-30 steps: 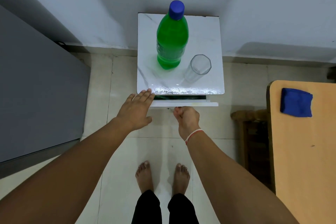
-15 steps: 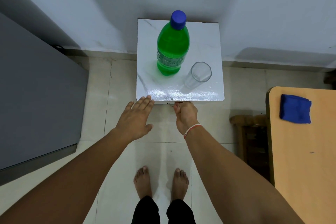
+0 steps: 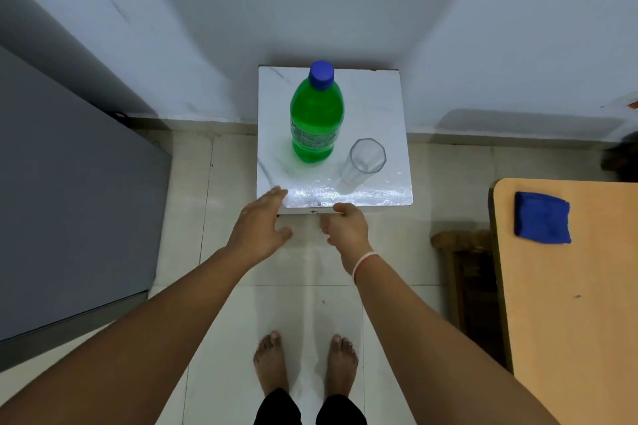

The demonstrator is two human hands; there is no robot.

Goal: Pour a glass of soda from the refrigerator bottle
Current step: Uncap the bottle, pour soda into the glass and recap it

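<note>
- Grey-white wall [image 3: 310,3] fills the top of the frame, with a pale tiled floor [image 3: 303,304] below it down the middle.
- Dark grey fridge [image 3: 69,203] takes the left side, its door closed.
- Tan wooden table [image 3: 569,304] runs along the right edge; a dark wooden chair [image 3: 469,272] sits just left of it.
- White stand [image 3: 376,107] is at centre, against the wall, its top glossy and marbled.
- Two bare forearms reach up from the bottom corners toward the stand's near edge.
- Green bottle [image 3: 316,121] stands upright on the left half of the stand top, blue cap [image 3: 321,75] screwed on.
- Left hand [image 3: 260,231] is spread flat, fingers straight and close together, fingertips [image 3: 278,193] at the stand's near left corner; it holds nothing.
- Right hand [image 3: 347,231] is just below the near edge at its middle, fingers loosely curled, thumb apart, holding nothing; a thread band [image 3: 364,260] circles the wrist.
- Blue cloth [image 3: 541,217] lies folded on the table's upper end.
- Bare feet [image 3: 305,366] stand at bottom centre.
- Clear glass [image 3: 364,162] stands empty just right of the bottle, nearer the front edge, apart from it.
</note>
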